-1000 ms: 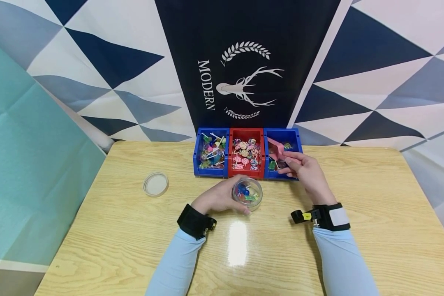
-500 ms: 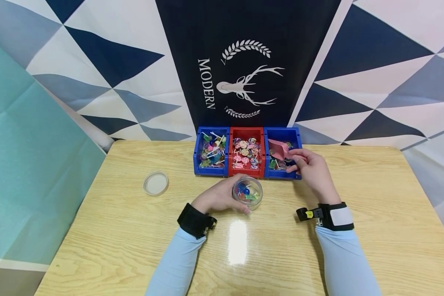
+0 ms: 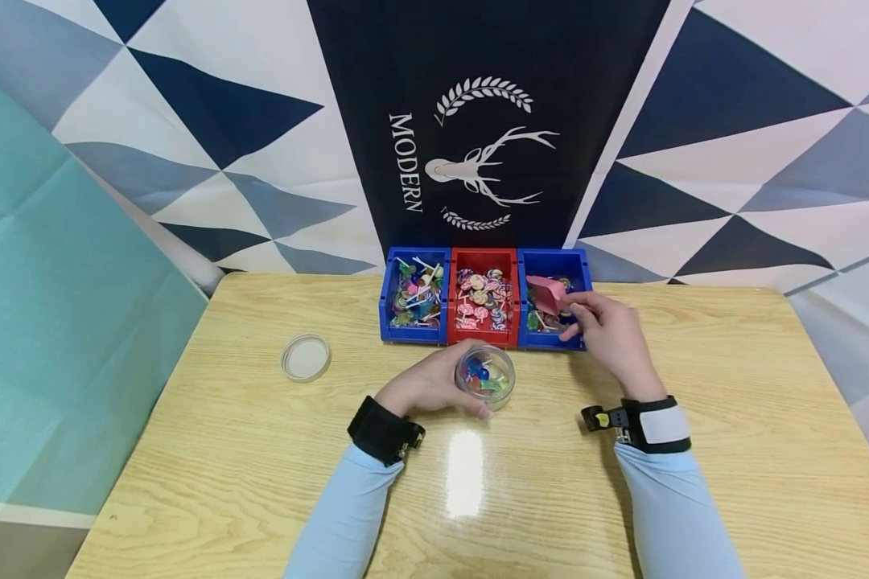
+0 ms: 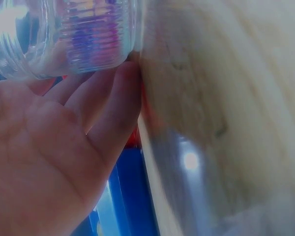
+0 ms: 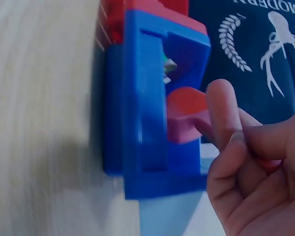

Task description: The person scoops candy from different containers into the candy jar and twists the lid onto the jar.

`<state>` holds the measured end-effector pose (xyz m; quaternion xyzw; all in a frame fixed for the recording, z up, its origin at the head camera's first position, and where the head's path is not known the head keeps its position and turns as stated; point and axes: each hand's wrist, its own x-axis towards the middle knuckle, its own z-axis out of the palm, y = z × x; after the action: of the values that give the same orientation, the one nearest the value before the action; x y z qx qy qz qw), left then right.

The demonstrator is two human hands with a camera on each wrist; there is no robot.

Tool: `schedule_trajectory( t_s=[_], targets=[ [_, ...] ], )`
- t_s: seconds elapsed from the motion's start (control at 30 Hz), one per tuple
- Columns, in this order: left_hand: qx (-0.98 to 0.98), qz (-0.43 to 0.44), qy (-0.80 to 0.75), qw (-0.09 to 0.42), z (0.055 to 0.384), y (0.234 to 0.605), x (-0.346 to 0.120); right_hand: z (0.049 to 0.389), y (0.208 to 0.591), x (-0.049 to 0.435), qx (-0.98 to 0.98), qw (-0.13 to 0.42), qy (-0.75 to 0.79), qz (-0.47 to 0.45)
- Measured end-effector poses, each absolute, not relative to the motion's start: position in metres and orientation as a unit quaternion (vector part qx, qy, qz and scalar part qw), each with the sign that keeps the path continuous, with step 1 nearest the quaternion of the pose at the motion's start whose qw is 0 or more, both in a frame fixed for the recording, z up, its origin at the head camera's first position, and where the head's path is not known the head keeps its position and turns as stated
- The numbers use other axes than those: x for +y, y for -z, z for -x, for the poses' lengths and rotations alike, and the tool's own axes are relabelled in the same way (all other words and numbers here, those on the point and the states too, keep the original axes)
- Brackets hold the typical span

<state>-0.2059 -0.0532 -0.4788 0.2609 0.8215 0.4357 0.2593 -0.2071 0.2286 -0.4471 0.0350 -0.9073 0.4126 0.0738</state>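
Note:
In the head view my left hand (image 3: 434, 388) curves round a clear jar (image 3: 503, 392) that stands on the table and has candies inside. Its fingers (image 4: 120, 96) lie along the jar's side in the left wrist view. My right hand (image 3: 614, 336) pinches the handle of a small pink scoop (image 3: 547, 295). The scoop's bowl is inside the right blue bin (image 3: 556, 259), over several wrapped candies and lollipops. From the right wrist view, the thumb and fingers close on the handle, most of which they hide.
A red bin (image 3: 482, 339) of swirl lollipops adjoins that bin, with another blue bin (image 3: 413, 335) of mixed lollipops left of it. A white-rimmed round lid (image 3: 306, 359) lies at left on the wooden table (image 3: 246, 466). A patterned backdrop (image 3: 478, 48) rises behind the bins.
My right hand has shifted slightly right with the scoop, whose bowl has moved and turned a little within the right bin. The left hand and jar have stayed in place.

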Motion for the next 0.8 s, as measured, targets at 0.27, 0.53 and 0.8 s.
schedule_trajectory(
  t_s=[0.27,0.53,0.8],
  targets=[
    [0.820,-0.265,-0.437,0.258,0.206,0.477,-0.053,0.209,0.451,0.224,-0.852,0.031,-0.522,-0.004],
    [0.822,-0.255,-0.434,0.264,0.205,0.479,-0.052,0.209,0.448,0.233,-0.781,-0.028,-0.623,0.036],
    [0.823,-0.260,-0.433,0.260,0.206,0.479,-0.053,0.212,0.453,0.228,-0.726,-0.050,-0.685,0.043]
  ],
)
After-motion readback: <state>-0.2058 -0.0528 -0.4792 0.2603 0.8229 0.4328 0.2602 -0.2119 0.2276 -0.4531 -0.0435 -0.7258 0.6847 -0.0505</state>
